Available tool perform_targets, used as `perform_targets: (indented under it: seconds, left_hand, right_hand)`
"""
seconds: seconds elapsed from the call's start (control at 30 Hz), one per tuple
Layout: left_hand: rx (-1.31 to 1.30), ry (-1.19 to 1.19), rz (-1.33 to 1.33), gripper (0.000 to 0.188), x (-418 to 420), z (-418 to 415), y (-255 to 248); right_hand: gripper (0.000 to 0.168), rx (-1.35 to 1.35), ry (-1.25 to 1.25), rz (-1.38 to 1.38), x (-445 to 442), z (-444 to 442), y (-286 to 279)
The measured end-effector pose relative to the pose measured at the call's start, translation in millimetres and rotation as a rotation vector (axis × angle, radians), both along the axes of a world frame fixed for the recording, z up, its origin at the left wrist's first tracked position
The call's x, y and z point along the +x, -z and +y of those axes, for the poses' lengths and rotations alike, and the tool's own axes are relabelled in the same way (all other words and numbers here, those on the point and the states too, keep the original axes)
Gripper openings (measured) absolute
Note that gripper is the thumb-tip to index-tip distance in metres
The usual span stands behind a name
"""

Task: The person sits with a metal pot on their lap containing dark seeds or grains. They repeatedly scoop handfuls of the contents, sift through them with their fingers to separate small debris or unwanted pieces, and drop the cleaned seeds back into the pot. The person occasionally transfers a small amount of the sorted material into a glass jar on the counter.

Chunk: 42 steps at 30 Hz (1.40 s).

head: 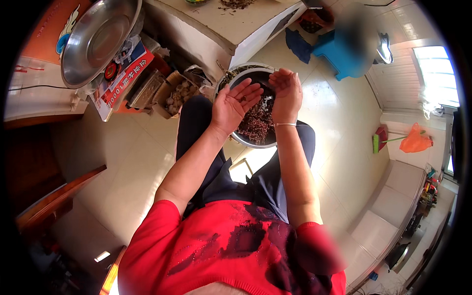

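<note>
A round metal basin [245, 140] stands between my knees, with a heap of dark reddish, stringy plant matter [256, 127] inside. Over its left part, my left hand [236, 105] is turned palm up with the fingers extended; a small dark bit rests near the base of the fingers. My right hand [287, 94], with a bracelet at the wrist, is raised over the basin's right side, its fingers curled a little; whether it holds anything is hidden. Behind the hands, thin stems [228, 75] show at the far left rim.
A low table [217, 18] with dark scraps [236, 4] stands ahead. To the left are a box of garlic-like bulbs [179, 97], stacked printed cardboard [121, 79] and a large steel bowl [101, 40]. A blue plastic stool [339, 55] is at the upper right.
</note>
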<state>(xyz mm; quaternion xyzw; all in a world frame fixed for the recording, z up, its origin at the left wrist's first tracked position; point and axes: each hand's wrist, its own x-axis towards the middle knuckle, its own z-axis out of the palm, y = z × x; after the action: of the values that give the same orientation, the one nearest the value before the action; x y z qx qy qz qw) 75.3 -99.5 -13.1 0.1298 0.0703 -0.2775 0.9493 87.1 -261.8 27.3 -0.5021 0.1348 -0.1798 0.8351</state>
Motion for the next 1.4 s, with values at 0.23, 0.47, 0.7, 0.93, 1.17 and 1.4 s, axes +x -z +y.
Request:
perform_targets:
  seconds: [0.23,0.47,0.7,0.93,1.17,1.4]
  left_hand:
    - [0.345,-0.074,-0.511,0.076,-23,-7,-62]
    - [0.427,-0.162,-0.730,0.078,-23,-10,-101]
    - [0.435,-0.199,-0.694,0.076,-26,-6,-111]
    - [0.817,-0.301,-1.002,0.071,-26,-9,-103]
    - [0.382,-0.213,-0.852,0.080,-21,-11,-94]
    - [0.696,-0.163,-0.963,0.072,-18,-15,-93]
  right_hand:
    - [0.054,0.859,-0.215,-0.021,-42,64,5]
    - [0.061,1.008,-0.397,-0.214,-33,65,-29]
    - [0.075,1.308,-0.553,-0.327,-36,62,-36]
    - [0.082,1.311,-0.557,-0.349,-36,62,-43]
    - [0.083,1.268,-0.530,-0.383,-36,58,-38]
    - [0.081,1.251,-0.513,-0.364,-31,58,-26]
